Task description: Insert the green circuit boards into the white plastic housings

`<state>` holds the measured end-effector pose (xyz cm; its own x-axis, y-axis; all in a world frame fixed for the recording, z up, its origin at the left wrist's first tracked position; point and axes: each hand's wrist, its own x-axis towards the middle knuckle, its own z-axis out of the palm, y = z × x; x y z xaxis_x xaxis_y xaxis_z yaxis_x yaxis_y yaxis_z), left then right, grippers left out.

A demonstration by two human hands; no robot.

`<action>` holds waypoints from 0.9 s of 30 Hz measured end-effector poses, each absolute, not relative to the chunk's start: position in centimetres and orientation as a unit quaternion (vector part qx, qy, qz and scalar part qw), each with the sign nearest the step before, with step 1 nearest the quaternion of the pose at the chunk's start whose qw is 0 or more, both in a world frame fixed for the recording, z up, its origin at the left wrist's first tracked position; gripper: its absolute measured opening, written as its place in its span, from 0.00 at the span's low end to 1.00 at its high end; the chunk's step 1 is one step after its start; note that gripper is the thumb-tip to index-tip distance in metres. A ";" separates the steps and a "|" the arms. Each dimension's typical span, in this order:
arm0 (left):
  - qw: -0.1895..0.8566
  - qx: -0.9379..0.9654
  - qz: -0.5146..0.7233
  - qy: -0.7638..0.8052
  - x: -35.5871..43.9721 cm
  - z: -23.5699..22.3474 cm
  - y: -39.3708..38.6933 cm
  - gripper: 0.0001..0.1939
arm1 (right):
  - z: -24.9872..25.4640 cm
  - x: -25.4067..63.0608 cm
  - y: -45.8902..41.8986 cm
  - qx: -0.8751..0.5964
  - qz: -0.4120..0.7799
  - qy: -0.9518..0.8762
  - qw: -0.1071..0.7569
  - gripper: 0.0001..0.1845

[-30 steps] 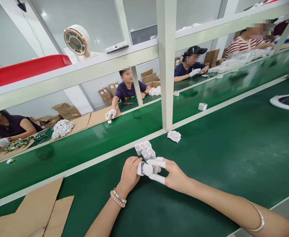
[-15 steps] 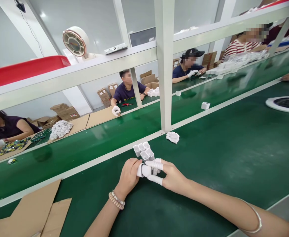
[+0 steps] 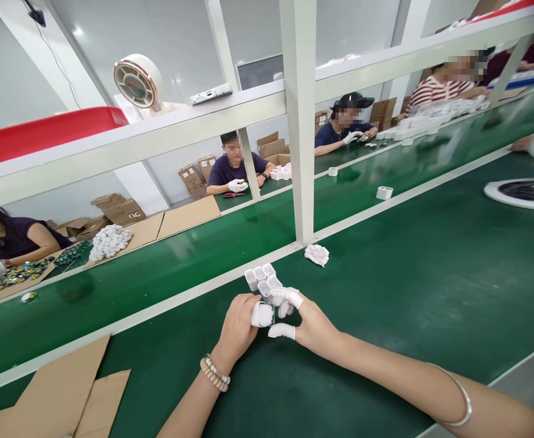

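My left hand, wearing beaded bracelets, is closed around a small white plastic housing. A white rounded piece sits in the housing's opening, and a thin green circuit board edge sticks out on its right side. My right hand, with white finger cots, has its thumb and forefinger at either side of that board edge; the exact contact is hard to see. Several open white housings stand grouped on the green work surface just beyond my hands.
A crumpled white cloth or glove lies by the white post. Cardboard sheets are at the lower left. Beyond the rail runs a green belt with a white housing; co-workers sit behind it. A white fan stands at right.
The white rounded piece and board have gone further into the housing, and my right fingers have spread a little. Across the belt, a co-worker's gloved hand has drawn back from the belt.
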<state>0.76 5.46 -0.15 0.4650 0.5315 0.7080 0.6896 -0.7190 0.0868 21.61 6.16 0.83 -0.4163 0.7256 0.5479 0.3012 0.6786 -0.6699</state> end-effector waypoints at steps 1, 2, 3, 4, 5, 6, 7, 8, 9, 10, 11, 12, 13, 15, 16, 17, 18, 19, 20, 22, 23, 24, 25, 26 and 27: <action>0.099 -0.849 -0.373 -0.361 0.7 -0.1 5.5 0.17 | 0.9 21.7 6.1 -0.306 0.231 -0.810 0.445 0.29; 0.091 -0.849 -0.373 -0.364 0.7 -0.2 5.5 0.16 | 1.0 21.7 6.1 -0.287 0.216 -0.818 0.450 0.27; 0.083 -0.848 -0.373 -0.367 0.7 -0.2 5.5 0.15 | 1.1 21.7 6.1 -0.267 0.199 -0.828 0.452 0.26; 0.076 -0.847 -0.372 -0.372 0.7 -0.2 5.5 0.15 | 1.1 21.8 6.1 -0.250 0.181 -0.839 0.449 0.24; 0.070 -0.846 -0.372 -0.376 0.7 -0.2 5.5 0.14 | 1.1 21.8 6.1 -0.238 0.167 -0.849 0.442 0.23; 0.064 -0.845 -0.370 -0.380 0.7 -0.1 5.5 0.13 | 1.0 21.8 6.1 -0.233 0.155 -0.856 0.434 0.22; 0.060 -0.844 -0.369 -0.384 0.7 -0.1 5.5 0.13 | 1.0 21.8 6.2 -0.232 0.146 -0.861 0.428 0.22; 0.056 -0.844 -0.367 -0.387 0.7 -0.1 5.5 0.12 | 0.9 21.8 6.2 -0.233 0.140 -0.863 0.425 0.21; 0.053 -0.843 -0.365 -0.391 0.7 -0.2 5.4 0.12 | 0.8 21.7 6.3 -0.234 0.136 -0.865 0.422 0.21; 0.050 -0.843 -0.363 -0.394 0.6 -0.2 5.4 0.12 | 0.7 21.7 6.3 -0.233 0.132 -0.867 0.420 0.21; 0.047 -0.842 -0.362 -0.397 0.6 -0.3 5.4 0.12 | 0.6 21.7 6.4 -0.231 0.129 -0.870 0.417 0.21; 0.045 -0.840 -0.362 -0.401 0.5 -0.3 5.5 0.13 | 0.5 21.7 6.4 -0.228 0.125 -0.874 0.410 0.22; 0.042 -0.839 -0.362 -0.404 0.5 -0.4 5.5 0.12 | 0.4 21.7 6.5 -0.224 0.124 -0.880 0.400 0.23; 0.038 -0.837 -0.363 -0.408 0.4 -0.5 5.6 0.12 | 0.3 21.7 6.5 -0.221 0.129 -0.889 0.379 0.24; 0.035 -0.836 -0.363 -0.410 0.3 -0.5 5.6 0.12 | 0.2 21.6 6.5 -0.224 0.134 -0.891 0.371 0.24; 0.033 -0.836 -0.362 -0.412 0.3 -0.5 5.6 0.12 | 0.2 21.6 6.5 -0.226 0.139 -0.892 0.367 0.24; 0.029 -0.835 -0.362 -0.413 0.3 -0.5 5.6 0.12 | 0.2 21.6 6.5 -0.228 0.144 -0.890 0.368 0.24; 0.026 -0.836 -0.361 -0.412 0.3 -0.5 5.6 0.12 | 0.2 21.6 6.5 -0.228 0.150 -0.886 0.375 0.24; 0.021 -0.838 -0.360 -0.410 0.4 -0.5 5.6 0.12 | 0.2 21.6 6.5 -0.228 0.157 -0.881 0.384 0.24; 0.013 -0.847 -0.354 -0.396 0.4 -0.6 5.6 0.13 | 0.3 21.6 6.4 -0.231 0.172 -0.867 0.407 0.24; 0.010 -0.854 -0.351 -0.384 0.4 -0.6 5.6 0.13 | 0.3 21.7 6.4 -0.237 0.179 -0.860 0.416 0.24; 0.008 -0.862 -0.348 -0.369 0.5 -0.7 5.5 0.13 | 0.3 21.7 6.4 -0.242 0.184 -0.855 0.419 0.24; 0.008 -0.870 -0.345 -0.353 0.5 -0.7 5.5 0.13 | 0.4 21.8 6.4 -0.242 0.188 -0.856 0.417 0.25; 0.010 -0.877 -0.343 -0.337 0.5 -0.8 5.5 0.13 | 0.4 21.8 6.3 -0.238 0.191 -0.860 0.409 0.25; 0.014 -0.882 -0.342 -0.323 0.5 -0.7 5.4 0.14 | 0.5 21.8 6.3 -0.229 0.197 -0.866 0.399 0.24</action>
